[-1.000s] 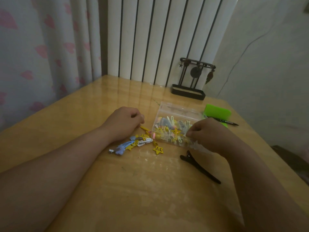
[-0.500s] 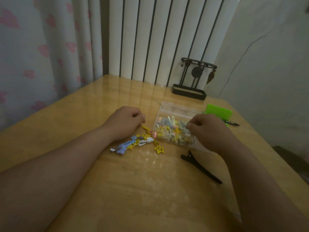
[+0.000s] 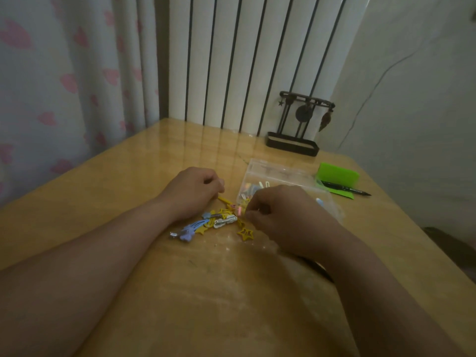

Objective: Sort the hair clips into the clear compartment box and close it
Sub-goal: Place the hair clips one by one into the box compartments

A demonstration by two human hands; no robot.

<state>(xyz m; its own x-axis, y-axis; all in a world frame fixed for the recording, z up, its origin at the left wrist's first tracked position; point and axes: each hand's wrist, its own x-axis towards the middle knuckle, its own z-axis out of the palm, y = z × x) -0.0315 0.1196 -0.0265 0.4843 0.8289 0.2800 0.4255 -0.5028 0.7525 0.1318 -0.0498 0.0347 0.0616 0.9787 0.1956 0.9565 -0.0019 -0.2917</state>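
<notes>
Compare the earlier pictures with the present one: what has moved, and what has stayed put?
The right hand has slid left across the clear box, from its near right side to the corner by the loose clips; whether it pinches one is unclear. The left hand, the loose clips and the clear box stayed put.

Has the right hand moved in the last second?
Yes. The right hand has slid left across the clear box, toward the loose yellow star clip, which has stayed put.
</notes>
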